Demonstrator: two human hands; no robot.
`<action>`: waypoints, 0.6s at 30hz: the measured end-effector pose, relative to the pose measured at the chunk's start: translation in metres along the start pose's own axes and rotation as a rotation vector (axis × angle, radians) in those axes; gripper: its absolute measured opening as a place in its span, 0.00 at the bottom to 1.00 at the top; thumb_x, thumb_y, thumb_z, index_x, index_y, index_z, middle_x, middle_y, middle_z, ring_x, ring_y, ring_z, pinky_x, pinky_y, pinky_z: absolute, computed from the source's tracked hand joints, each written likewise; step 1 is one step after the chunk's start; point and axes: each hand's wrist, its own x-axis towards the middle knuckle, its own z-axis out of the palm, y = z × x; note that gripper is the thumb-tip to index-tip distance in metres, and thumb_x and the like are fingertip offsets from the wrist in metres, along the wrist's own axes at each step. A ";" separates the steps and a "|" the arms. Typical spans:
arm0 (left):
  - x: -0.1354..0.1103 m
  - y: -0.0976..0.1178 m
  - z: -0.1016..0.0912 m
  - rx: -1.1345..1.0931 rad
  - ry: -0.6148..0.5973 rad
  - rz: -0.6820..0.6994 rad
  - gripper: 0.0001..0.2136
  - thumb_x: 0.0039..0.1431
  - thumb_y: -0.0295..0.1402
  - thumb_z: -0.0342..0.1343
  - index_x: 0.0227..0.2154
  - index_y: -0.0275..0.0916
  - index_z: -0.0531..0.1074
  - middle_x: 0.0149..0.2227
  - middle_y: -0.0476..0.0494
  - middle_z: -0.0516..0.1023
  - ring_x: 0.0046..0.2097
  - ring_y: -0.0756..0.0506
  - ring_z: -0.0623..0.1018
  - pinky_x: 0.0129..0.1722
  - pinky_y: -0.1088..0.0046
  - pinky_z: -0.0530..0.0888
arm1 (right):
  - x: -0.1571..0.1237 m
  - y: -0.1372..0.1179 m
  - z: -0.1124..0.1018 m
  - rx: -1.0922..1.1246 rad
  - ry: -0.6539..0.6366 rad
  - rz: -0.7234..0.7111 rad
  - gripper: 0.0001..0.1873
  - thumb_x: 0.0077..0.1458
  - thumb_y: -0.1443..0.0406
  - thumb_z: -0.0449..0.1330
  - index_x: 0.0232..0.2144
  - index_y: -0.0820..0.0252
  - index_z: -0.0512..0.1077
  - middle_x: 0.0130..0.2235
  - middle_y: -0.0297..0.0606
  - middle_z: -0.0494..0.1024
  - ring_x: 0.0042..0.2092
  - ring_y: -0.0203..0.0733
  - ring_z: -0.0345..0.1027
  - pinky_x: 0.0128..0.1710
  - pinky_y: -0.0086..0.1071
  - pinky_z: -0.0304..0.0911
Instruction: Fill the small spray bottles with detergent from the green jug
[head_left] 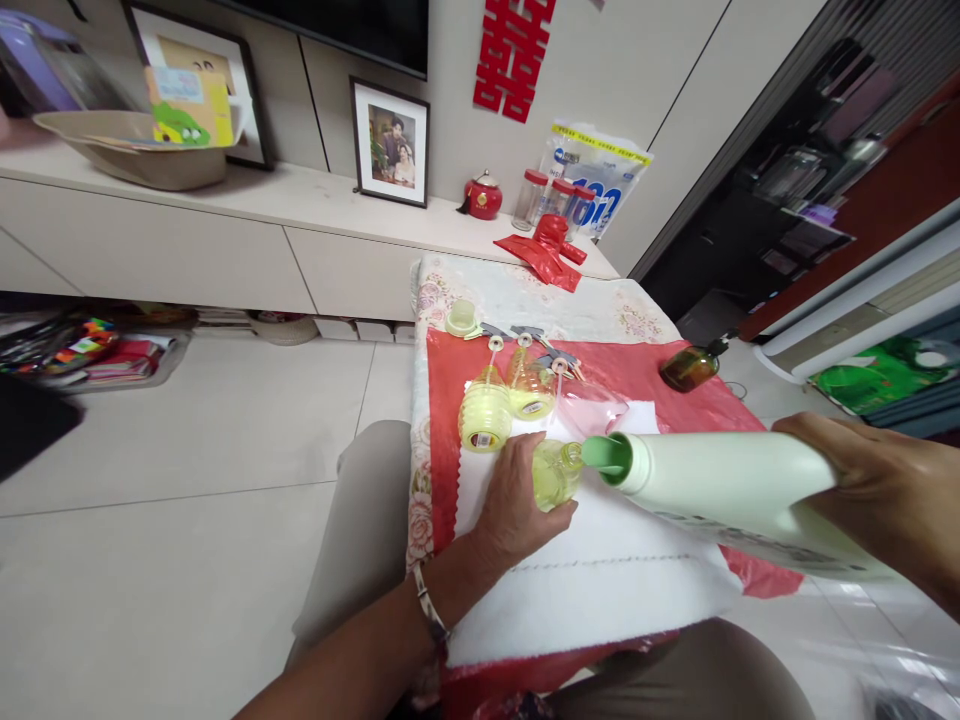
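Note:
My left hand [517,510] is wrapped round a small clear bottle [551,475] with pale yellow liquid in it. In my right hand [877,480] is a big pale green jug [720,470], tipped on its side. The jug's green spout [606,456] meets the small bottle's mouth; whether liquid is flowing I cannot tell. Beyond my left hand are a ribbed yellow bottle [485,415] and a second yellow bottle [531,388]. Pump tops with grey heads [559,360] lie behind them, near a pink clear piece [592,405]. Under the bottles is a white cloth [585,610].
A red plastic sheet [637,360] covers part of the flowered tablecloth [480,275]. An amber pump bottle [690,367] is at the right, a pale green cap [460,316] at the left. Behind stands a long cabinet [225,220] with a red pot [484,197], glass jars and framed pictures.

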 end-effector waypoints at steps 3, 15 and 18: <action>0.000 0.000 0.000 -0.007 0.005 -0.003 0.37 0.43 0.27 0.65 0.58 0.40 0.56 0.55 0.35 0.67 0.58 0.34 0.70 0.59 0.48 0.70 | -0.002 0.002 0.005 0.066 -0.080 0.034 0.13 0.36 0.60 0.55 0.29 0.46 0.73 0.24 0.32 0.77 0.26 0.46 0.71 0.21 0.31 0.54; 0.002 0.002 -0.002 -0.025 -0.017 -0.061 0.41 0.41 0.30 0.67 0.59 0.40 0.55 0.56 0.34 0.70 0.58 0.33 0.73 0.59 0.48 0.71 | -0.005 0.006 0.017 0.510 0.088 0.418 0.20 0.33 0.54 0.55 0.30 0.53 0.76 0.25 0.35 0.74 0.27 0.42 0.67 0.27 0.33 0.60; 0.001 0.002 -0.003 -0.023 -0.009 -0.067 0.40 0.41 0.31 0.68 0.58 0.40 0.57 0.55 0.35 0.71 0.57 0.34 0.74 0.58 0.49 0.72 | -0.010 0.007 0.025 0.702 0.166 0.557 0.16 0.34 0.58 0.57 0.29 0.55 0.74 0.26 0.36 0.72 0.29 0.41 0.65 0.25 0.31 0.57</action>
